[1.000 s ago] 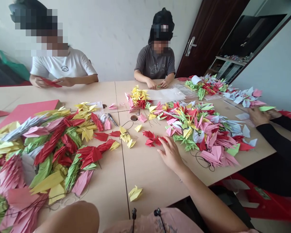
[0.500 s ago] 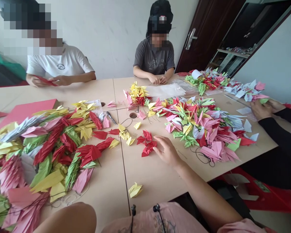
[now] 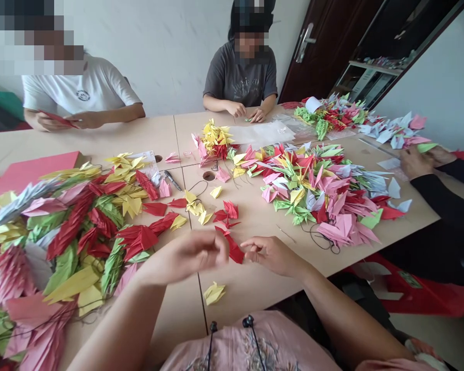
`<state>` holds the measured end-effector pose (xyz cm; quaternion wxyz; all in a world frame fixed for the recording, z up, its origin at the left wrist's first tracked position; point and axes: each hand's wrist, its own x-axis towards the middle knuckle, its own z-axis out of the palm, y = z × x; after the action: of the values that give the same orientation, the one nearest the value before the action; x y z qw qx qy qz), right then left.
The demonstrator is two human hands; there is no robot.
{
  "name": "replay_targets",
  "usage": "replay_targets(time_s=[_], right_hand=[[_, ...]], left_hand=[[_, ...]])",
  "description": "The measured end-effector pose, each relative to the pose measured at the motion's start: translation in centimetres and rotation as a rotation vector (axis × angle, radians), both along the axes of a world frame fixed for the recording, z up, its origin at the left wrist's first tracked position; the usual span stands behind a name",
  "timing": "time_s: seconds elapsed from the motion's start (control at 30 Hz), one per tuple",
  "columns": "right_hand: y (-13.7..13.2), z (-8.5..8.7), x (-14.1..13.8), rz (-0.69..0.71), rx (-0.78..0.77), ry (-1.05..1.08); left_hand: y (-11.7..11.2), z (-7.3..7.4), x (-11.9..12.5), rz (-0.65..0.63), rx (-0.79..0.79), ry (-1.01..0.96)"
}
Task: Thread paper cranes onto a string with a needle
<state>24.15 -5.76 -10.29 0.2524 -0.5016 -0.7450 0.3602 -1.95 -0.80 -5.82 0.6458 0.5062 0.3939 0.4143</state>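
Observation:
My left hand (image 3: 195, 255) is over the table with its fingers curled, smeared by motion. What it may hold cannot be made out. Facing it is my right hand (image 3: 270, 253), its fingers loosely bent and thumb apart, with nothing visible in them. Between the two hands lies a folded red paper crane (image 3: 236, 251), close to the fingertips of both. Just beyond it are more red paper cranes (image 3: 229, 210). A yellow paper crane (image 3: 215, 293) rests nearer to my body, and small yellow folded pieces (image 3: 195, 206) lie past my left hand.
Heaps of strung paper cranes cover the left (image 3: 77, 232) and right (image 3: 325, 190) of the table. A needle-like tool (image 3: 286, 234), a pen (image 3: 172, 180) and a red paper stack (image 3: 31, 172) lie there. Two people sit opposite; another's hands (image 3: 417, 162) work at right.
My left hand has come in from the lower left to the red cranes. My right hand has drawn slightly back and down. One red crane now lies nearer, between my hands.

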Motion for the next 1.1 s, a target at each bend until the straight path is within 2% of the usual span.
replay_targets(time_s=[0.07, 0.13, 0.23, 0.37, 0.43, 0.53, 0.6, 0.67, 0.77, 0.87, 1.1], right_hand=[[0.2, -0.5, 0.0, -0.093, -0.017, 0.016], [0.5, -1.2, -0.3, -0.167, -0.020, 0.018], [0.8, -1.6, -1.3, -0.130, -0.050, 0.037], [0.6, -1.0, -2.0, 0.030, -0.136, 0.102], [0.8, -0.7, -1.9, 0.007, -0.153, 0.120], [2.1, -0.7, -1.4, -0.176, -0.118, 0.118], [3.2, -1.1, -1.4, -0.276, -0.101, 0.121], [4.2, -1.6, -1.8, -0.302, -0.111, 0.146], [5.0, -2.1, -2.8, -0.260, -0.141, 0.213], [5.1, -2.0, -3.6, -0.192, -0.172, 0.311], [5.4, 1.1, -3.3, -0.043, -0.336, 0.538]], left_hand=[[0.8, -1.7, 1.3, -0.068, 0.043, 0.205], [1.1, -3.3, 2.8, -0.078, 0.092, 0.368], [1.0, -5.0, 4.5, -0.064, 0.179, 0.513], [0.4, -5.0, 4.4, -0.140, 0.237, 0.577], [0.4, -4.6, 3.8, -0.201, 0.219, 0.573], [0.8, -4.3, 3.1, -0.214, 0.161, 0.540], [1.0, -4.5, 3.1, -0.151, 0.117, 0.512], [1.0, -5.1, 3.5, -0.077, 0.071, 0.470], [0.8, -5.6, 4.1, -0.016, -0.007, 0.357], [0.7, -5.6, 4.3, 0.005, -0.109, 0.194], [0.5, -4.7, 3.9, -0.039, -0.332, -0.180]])
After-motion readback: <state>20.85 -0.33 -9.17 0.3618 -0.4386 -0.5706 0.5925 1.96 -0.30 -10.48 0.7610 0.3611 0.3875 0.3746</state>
